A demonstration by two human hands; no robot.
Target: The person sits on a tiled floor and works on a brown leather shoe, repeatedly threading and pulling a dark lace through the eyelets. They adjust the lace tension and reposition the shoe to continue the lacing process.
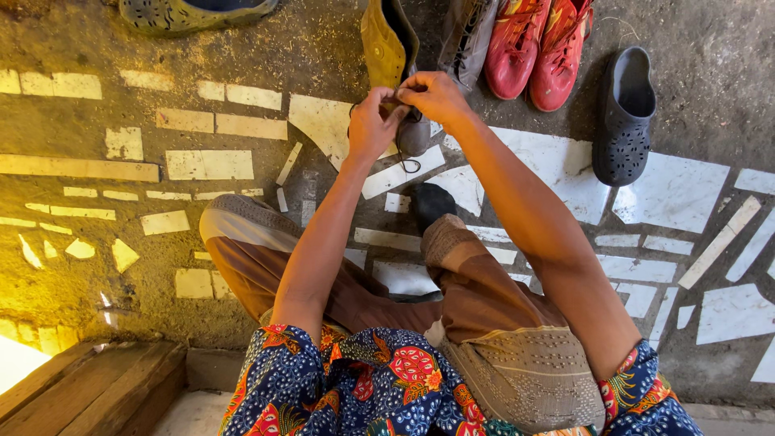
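Note:
I sit looking down at my knees in brown trousers. My left hand (370, 127) and my right hand (436, 95) meet over a grey shoe (414, 135) on the floor in front of me. Both hands pinch its dark lace, and a loop of lace (408, 165) hangs below the shoe. A mustard-yellow boot (382, 44) stands upright just behind my fingers, partly hidden by them. My feet are mostly hidden; a dark shoe toe (432, 202) shows between my knees.
A pair of red sports shoes (537, 48), a grey shoe (467, 32) and a dark perforated clog (626, 113) lie at the back right. Another clog (190, 12) lies at the top left. The floor is concrete with white tile shards. A wooden plank (89, 387) sits bottom left.

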